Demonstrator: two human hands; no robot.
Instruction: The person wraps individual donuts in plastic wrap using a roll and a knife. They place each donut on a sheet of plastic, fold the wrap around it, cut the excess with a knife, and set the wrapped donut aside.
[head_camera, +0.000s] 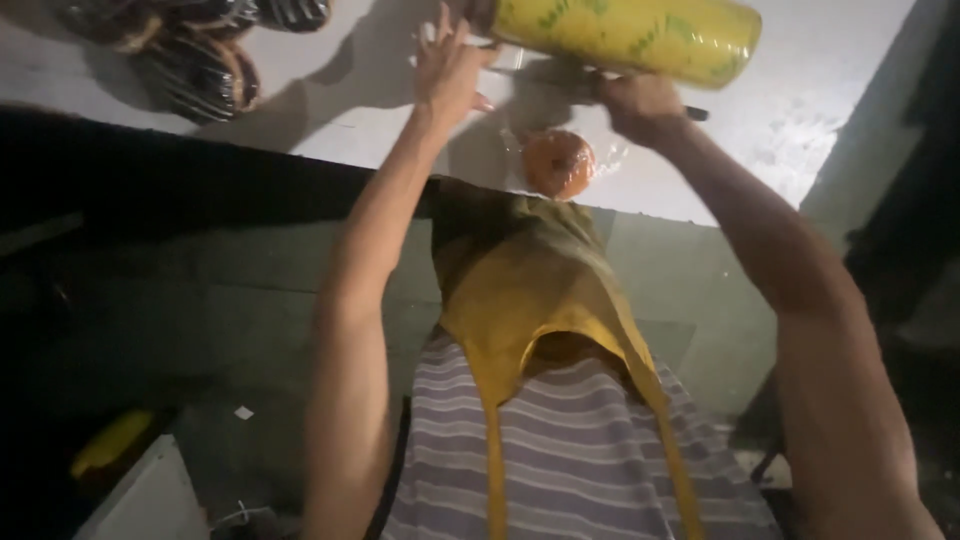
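My left hand (450, 65) rests flat on the white counter (820, 110) with its fingers spread, just left of a big roll of yellow-green cling film (625, 35). My right hand (640, 105) sits under the roll, closed around a thin dark tool (697, 114) whose tip sticks out to the right. Between and below the hands lies an orange round item (558, 163) wrapped in clear film, near the counter's front edge. I cannot tell whether the left hand pins a sheet of film.
Several dark, striped, film-wrapped round items (195, 70) lie at the counter's far left. My yellow apron (530, 290) and striped shirt (580, 450) fill the lower middle. A grey-green counter front (250, 300) drops below; a yellow object (110, 440) lies on the floor.
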